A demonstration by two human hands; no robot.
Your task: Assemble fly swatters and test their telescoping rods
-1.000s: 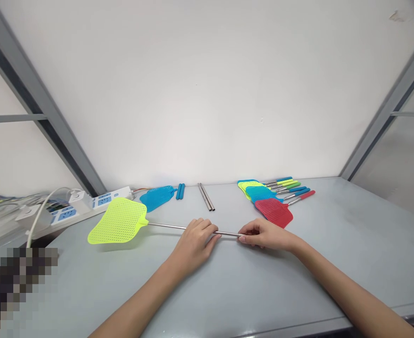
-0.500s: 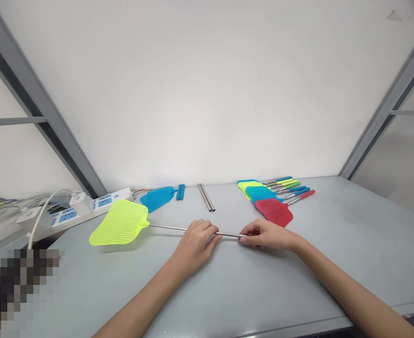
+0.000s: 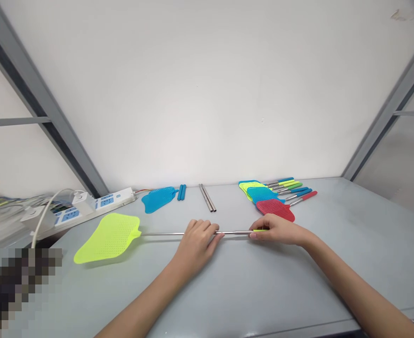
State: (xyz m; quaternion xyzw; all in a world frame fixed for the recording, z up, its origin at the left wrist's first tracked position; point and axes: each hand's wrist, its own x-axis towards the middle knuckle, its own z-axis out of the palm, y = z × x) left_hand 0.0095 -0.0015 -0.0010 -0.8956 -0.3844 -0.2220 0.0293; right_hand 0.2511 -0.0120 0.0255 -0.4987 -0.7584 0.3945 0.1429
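A yellow-green fly swatter [image 3: 110,237] with a perforated head and a long, thin metal telescopic rod lies crosswise in front of me, its head at the left. My left hand [image 3: 200,240] is closed around the middle of the rod. At the rod's right end, my right hand [image 3: 275,230] pinches the yellow-green grip, most of which is hidden behind the fingers. Just beyond my right hand is a red fly swatter [image 3: 275,209], the nearest of a fanned group of swatters.
Toward the wall lie a blue swatter head [image 3: 157,199], two blue grips [image 3: 181,192] and two metal tubes [image 3: 207,198]. Blue and yellow-green swatters [image 3: 263,193] overlap at the right. A white power strip [image 3: 97,206] with plugs and cables runs along the left of the grey table [image 3: 228,291].
The swatter head has moved left and nearer to me. My right hand has shifted right, away from my left hand, and part of the yellow-green grip now shows.
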